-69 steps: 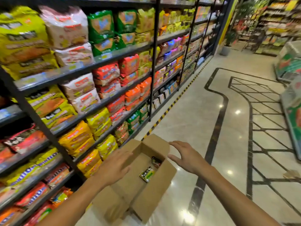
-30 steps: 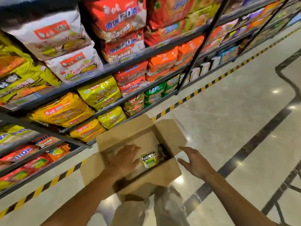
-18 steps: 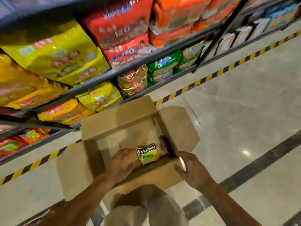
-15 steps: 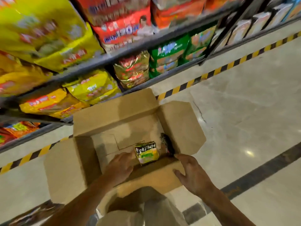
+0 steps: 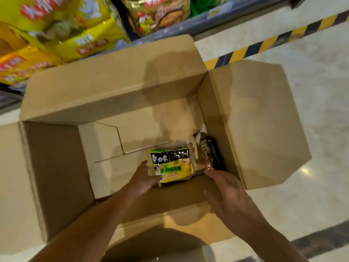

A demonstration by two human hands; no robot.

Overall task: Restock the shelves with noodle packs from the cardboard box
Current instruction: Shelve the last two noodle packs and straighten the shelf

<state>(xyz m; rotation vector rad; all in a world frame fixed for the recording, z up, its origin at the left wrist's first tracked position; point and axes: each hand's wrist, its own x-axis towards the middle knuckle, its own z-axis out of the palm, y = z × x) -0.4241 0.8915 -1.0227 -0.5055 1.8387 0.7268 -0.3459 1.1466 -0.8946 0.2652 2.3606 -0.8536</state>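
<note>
- Cardboard, brown and corrugated, forms one large open box [image 5: 117, 95] standing on the pale polished floor [image 5: 311, 110], its four flaps folded outward.
- Two noodle packs lie inside, both at the box's near right corner: one yellow-and-green noodle pack with a black printed band [image 5: 171, 164] lying flat, and one dark noodle pack [image 5: 212, 154] standing on edge against the right wall, just beside the first.
- Left hand [image 5: 144, 179] reaches down into the box, fingers closing on the left edge of the yellow-and-green pack; whether the pack is lifted off the bottom cannot be told.
- Right hand [image 5: 229, 193] hovers above the near wall of the box with fingers spread and slack, gripping nothing, its fingertips near the lower end of the dark pack.
- Beyond the far flap, a low store shelf [image 5: 204, 25] carries several large yellow bagged multipacks [image 5: 62, 29] and one gold-and-red bag [image 5: 156, 14], all blurred.
- One yellow-and-black striped line [image 5: 268, 46] runs across the floor along the shelf base.
</note>
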